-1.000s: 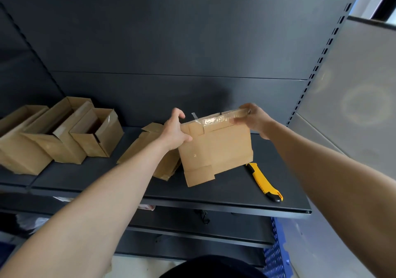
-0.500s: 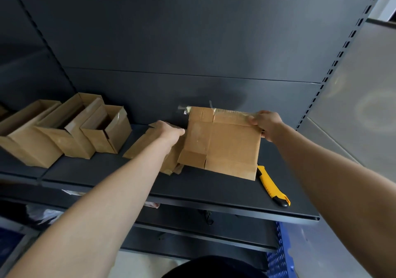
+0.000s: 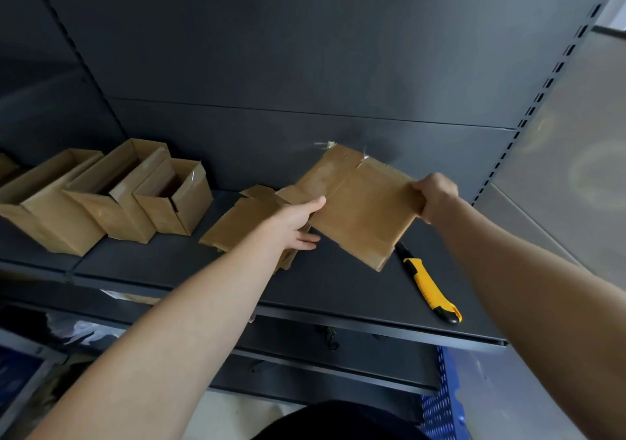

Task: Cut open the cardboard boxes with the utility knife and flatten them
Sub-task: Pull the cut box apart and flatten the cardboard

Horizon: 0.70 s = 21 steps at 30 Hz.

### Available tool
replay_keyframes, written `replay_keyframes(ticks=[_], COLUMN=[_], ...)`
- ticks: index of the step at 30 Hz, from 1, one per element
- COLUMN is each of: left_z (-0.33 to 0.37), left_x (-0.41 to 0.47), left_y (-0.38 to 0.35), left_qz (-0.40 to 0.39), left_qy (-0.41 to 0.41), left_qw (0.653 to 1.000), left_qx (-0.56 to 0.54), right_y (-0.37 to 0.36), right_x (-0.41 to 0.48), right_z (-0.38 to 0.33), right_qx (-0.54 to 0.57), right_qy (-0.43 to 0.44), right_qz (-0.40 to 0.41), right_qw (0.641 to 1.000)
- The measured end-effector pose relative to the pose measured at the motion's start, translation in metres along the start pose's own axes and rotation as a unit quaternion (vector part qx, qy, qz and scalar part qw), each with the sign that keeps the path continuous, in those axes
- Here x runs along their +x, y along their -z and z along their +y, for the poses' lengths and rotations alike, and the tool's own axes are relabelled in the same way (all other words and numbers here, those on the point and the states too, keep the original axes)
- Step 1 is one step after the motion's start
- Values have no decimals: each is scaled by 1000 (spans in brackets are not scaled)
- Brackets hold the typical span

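The flattened box [image 3: 362, 209], which a second ago was standing nearly upright between both hands, is now tilting over flat and swinging left toward the pile of flattened cardboard [image 3: 237, 226]. By my judgement, this box is done and is only being stacked.

The right hand [image 3: 437, 195] is gripping its right edge, holding it just above the shelf [image 3: 338, 290]. The left hand [image 3: 298, 222] is lying with straight fingers at its near-left edge, over the pile; I cannot tell whether it is pinching the card.

Three open boxes are waiting at the left: a large one [image 3: 50, 209], a middle one [image 3: 115, 195] and a small one [image 3: 176, 199]. A sliver of perhaps a fourth [image 3: 5, 166] is showing at the frame edge. One utility knife [image 3: 430, 287] is lying near right, untouched.
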State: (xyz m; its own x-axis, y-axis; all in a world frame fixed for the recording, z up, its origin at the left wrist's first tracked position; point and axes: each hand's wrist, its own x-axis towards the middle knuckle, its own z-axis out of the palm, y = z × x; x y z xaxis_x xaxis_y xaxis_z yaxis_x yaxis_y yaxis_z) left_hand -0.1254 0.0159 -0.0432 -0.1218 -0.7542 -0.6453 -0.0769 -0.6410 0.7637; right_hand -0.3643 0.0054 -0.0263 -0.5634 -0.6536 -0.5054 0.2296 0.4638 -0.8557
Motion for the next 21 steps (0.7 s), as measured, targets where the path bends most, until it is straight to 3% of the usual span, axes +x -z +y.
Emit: replay_keyframes(ticks=[3,7,11,16,21], left_z=[-3,-3,-2,-1,2], left_x=[4,11,23,34,47], left_y=[7,38,74,111,141], left_qz=[9,108,161,224,125], left_qy=[-20,-45,-57,-137,-117], left_qw=[998,993,984,948,941], left_qx=[-57,-28,53,178,290], right_y=[-9,-23,-57,-104,-142], right_x=[-7,-8,-20,-39,-54], right_z=[10,23,36,61,73], right_qx=[-9,-228,-312,-330,-279], right_qy=[-54,-72,-74,-93,-123], right_qz=[-101,-219,-283,-287,-313], right_qw=[993,946,904,894,900])
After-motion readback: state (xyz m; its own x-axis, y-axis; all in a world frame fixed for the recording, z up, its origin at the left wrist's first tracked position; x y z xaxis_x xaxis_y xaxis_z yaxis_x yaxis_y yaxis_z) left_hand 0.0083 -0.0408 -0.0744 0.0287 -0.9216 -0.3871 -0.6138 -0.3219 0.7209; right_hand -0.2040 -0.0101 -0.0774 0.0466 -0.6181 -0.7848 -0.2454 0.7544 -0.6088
